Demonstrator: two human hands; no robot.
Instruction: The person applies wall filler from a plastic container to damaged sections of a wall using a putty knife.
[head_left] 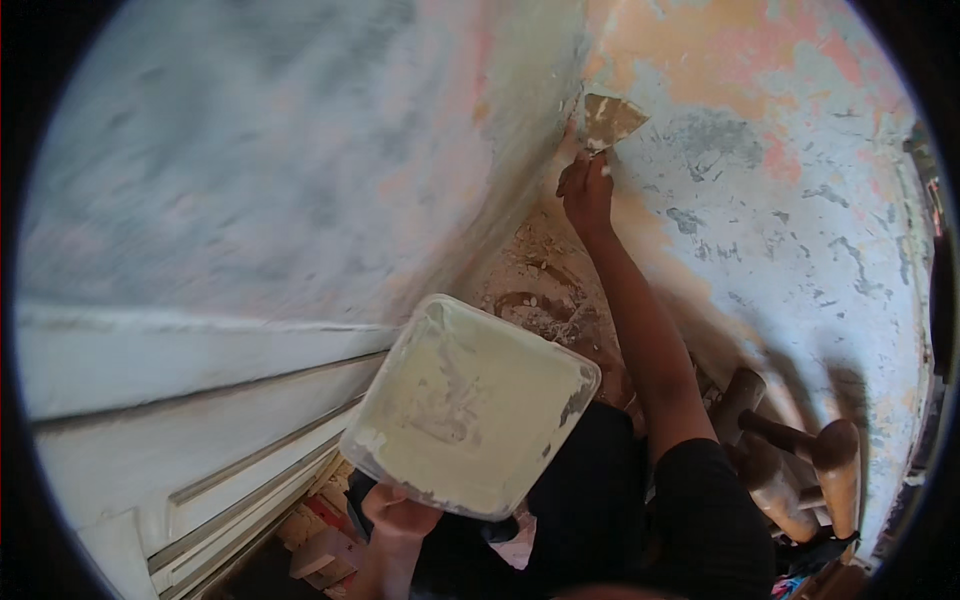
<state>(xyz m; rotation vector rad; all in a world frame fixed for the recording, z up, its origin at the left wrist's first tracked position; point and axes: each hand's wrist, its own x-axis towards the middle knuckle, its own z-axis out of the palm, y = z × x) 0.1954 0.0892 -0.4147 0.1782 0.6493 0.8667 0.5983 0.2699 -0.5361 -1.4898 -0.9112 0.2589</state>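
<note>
A pale, square plastic lid with smears of cream and grey filler on it is tilted in front of my body. My left hand grips it by its near edge, with the fingers partly hidden beneath. Out at arm's length, my right hand is closed round the handle of a putty knife. Its wide blade points up and lies close to the patchy right wall, beside the corner. Whether the blade touches the wall I cannot tell.
On the left stands a grey, mottled wall above white panelling. Dust and flakes cover the floor in the corner. Turned wooden furniture legs stand by my right elbow. A small pale box lies at the lower left.
</note>
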